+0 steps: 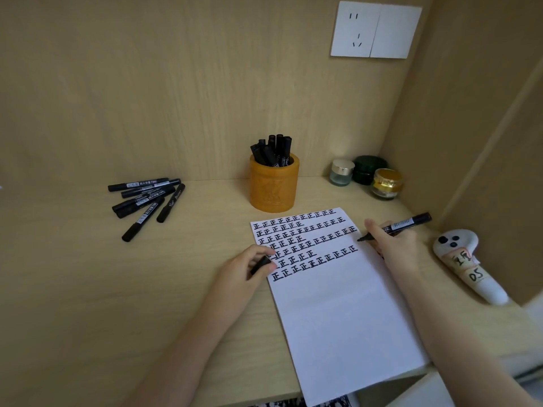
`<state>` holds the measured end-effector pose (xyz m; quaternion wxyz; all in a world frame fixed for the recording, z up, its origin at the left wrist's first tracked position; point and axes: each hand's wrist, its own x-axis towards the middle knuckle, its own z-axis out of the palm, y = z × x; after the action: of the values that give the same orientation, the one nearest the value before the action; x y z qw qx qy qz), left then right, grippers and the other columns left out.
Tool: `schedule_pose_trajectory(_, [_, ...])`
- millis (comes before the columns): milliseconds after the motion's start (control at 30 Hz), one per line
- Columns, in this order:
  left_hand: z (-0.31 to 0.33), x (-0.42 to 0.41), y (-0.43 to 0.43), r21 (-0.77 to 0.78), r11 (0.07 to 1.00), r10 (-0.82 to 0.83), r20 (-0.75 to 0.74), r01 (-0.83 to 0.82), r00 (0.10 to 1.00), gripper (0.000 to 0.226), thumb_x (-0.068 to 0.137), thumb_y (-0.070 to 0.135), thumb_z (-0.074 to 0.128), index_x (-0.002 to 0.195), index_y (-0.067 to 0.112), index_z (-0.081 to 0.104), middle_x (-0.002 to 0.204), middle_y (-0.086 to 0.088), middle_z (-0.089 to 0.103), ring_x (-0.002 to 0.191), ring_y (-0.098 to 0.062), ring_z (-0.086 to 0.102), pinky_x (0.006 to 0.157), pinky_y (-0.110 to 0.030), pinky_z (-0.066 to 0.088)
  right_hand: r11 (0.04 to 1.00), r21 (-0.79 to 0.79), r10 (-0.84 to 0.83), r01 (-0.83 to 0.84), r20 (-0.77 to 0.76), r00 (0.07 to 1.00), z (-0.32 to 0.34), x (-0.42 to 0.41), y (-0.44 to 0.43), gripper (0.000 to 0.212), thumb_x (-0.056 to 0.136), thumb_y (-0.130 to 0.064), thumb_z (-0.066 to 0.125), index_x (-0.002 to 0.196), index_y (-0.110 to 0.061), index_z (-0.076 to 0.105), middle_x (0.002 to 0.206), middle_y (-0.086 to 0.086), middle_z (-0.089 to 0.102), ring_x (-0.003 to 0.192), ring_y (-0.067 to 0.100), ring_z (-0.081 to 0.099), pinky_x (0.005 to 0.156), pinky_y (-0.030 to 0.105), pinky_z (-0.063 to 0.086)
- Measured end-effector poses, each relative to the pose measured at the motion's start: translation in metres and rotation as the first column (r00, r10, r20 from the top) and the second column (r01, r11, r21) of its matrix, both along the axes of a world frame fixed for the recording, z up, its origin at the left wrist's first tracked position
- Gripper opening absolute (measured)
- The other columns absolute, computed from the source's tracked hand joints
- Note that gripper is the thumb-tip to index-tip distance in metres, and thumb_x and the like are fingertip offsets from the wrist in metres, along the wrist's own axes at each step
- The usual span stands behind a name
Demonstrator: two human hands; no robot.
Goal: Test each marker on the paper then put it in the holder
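A white paper [338, 312] lies on the wooden desk, its upper part filled with rows of black written characters. My right hand [393, 245] grips an uncapped black marker [408, 223], whose tip hovers at the paper's right edge. My left hand [249, 265] holds the marker's black cap [260, 265] at the paper's left edge. An orange holder [274, 186] behind the paper contains several black markers [274, 151]. Several more black markers [147, 198] lie in a loose pile on the desk at the left.
Three small jars [365, 174] stand in the back right corner. A white plush object with labels [467, 259] lies at the right beside the side wall. A wall socket [374, 30] sits high on the back panel. The paper overhangs the desk's front edge [264, 398].
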<state>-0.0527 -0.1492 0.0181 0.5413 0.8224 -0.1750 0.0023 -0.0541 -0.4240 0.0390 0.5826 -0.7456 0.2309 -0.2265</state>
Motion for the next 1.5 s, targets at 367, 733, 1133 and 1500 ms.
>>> schedule_pose_trajectory(367, [-0.0006, 0.0002, -0.0004, 0.044, 0.999, 0.006, 0.020, -0.007, 1.000, 0.016, 0.085, 0.025, 0.066, 0.096, 0.036, 0.062, 0.095, 0.016, 0.068, 0.087, 0.005, 0.060, 0.076, -0.010, 0.043, 0.997, -0.076, -0.008, 0.008, 0.006, 1.000, -0.0052, 0.0025, -0.0026, 0.027, 0.086, -0.021, 0.066, 0.067, -0.002, 0.060, 0.061, 0.006, 0.052, 0.059, 0.015, 0.044, 0.056, 0.029, 0.035])
schedule_pose_trajectory(733, [-0.0017, 0.0002, 0.0004, 0.024, 1.000, 0.008, 0.032, -0.009, 0.999, 0.015, 0.085, 0.023, 0.067, 0.095, 0.033, 0.063, 0.095, 0.015, 0.068, 0.086, 0.005, 0.060, 0.074, -0.008, 0.042, 0.993, -0.119, 0.018, -0.019, -0.002, 1.000, -0.0067, 0.0042, -0.0026, 0.028, 0.086, -0.021, 0.067, 0.068, -0.002, 0.059, 0.059, 0.004, 0.050, 0.056, 0.013, 0.043, 0.053, 0.026, 0.035])
schedule_pose_trajectory(1133, [0.0012, -0.0019, -0.0001, 0.026, 1.000, 0.004, 0.024, -0.004, 1.000, 0.014, 0.085, 0.022, 0.066, 0.099, 0.027, 0.064, 0.093, 0.014, 0.067, 0.083, 0.010, 0.058, 0.069, -0.002, 0.039, 0.985, -0.168, -0.025, 0.026, 0.003, 1.000, -0.0073, 0.0048, -0.0031, 0.029, 0.087, -0.018, 0.064, 0.070, 0.004, 0.056, 0.059, 0.007, 0.048, 0.058, 0.017, 0.042, 0.054, 0.031, 0.033])
schedule_pose_trajectory(1500, [0.0000, -0.0007, 0.0004, 0.026, 1.000, 0.006, 0.014, -0.007, 1.000, 0.014, 0.085, 0.023, 0.066, 0.097, 0.030, 0.064, 0.096, 0.015, 0.067, 0.088, 0.006, 0.060, 0.074, -0.005, 0.041, 0.989, -0.148, -0.011, 0.009, -0.009, 1.000, -0.0081, 0.0047, -0.0033, 0.025, 0.085, -0.014, 0.063, 0.066, -0.001, 0.056, 0.057, 0.005, 0.048, 0.058, 0.016, 0.042, 0.055, 0.030, 0.033])
